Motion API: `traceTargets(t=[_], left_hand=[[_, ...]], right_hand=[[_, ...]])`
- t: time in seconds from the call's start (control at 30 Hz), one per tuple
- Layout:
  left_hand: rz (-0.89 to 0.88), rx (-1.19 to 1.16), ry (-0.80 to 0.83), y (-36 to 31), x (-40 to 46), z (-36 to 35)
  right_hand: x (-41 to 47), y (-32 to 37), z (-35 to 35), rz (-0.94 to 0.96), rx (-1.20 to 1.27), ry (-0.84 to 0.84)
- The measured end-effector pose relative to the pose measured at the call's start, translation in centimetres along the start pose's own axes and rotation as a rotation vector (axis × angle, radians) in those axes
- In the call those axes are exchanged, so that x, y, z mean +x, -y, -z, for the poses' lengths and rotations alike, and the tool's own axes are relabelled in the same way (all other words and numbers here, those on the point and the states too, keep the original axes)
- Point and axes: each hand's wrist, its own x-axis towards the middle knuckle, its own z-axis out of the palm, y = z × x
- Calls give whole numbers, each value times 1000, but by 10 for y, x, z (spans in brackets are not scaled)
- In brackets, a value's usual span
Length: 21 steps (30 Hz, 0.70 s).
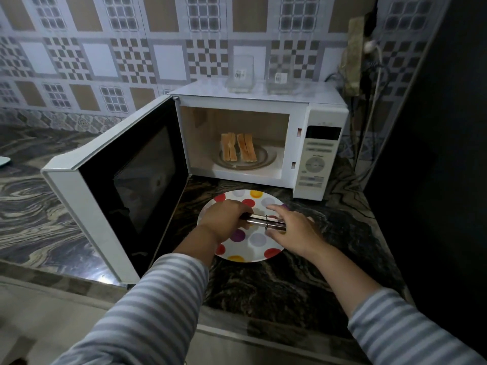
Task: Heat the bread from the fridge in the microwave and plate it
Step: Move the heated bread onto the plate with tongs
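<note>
Several slices of bread (238, 150) stand on the glass turntable (266, 159) inside the white microwave (320, 154), whose door (118, 185) is swung wide open to the left. In front of it a white plate with coloured dots (253, 241) lies on the dark marbled counter. Over the plate my left hand (224, 219) grips one end of metal tongs (263, 221). My right hand (292, 227) reaches over the tongs' other end with fingers spread, touching them.
Two clear glass containers (241, 75) (280, 77) stand on top of the microwave. Cables and a power strip (354, 54) hang at the back right. A dark wall (434, 154) closes the right side. The counter edge (263, 335) runs near me.
</note>
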Motion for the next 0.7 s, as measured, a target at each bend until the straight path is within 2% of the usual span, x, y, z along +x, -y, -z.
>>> traceTargets(t=[0.2, 0.37, 0.53, 0.7], left_hand=[[32, -25, 1, 0, -1, -6], [74, -15, 5, 11, -2, -8], [44, -49, -22, 8, -2, -15], [21, -35, -126, 18, -1, -20]], right_hand=[[0, 6, 0, 13, -45, -67], [-3, -6, 12, -77, -211, 35], [4, 9, 8, 65, -199, 115], [15, 22, -6, 42, -196, 167]])
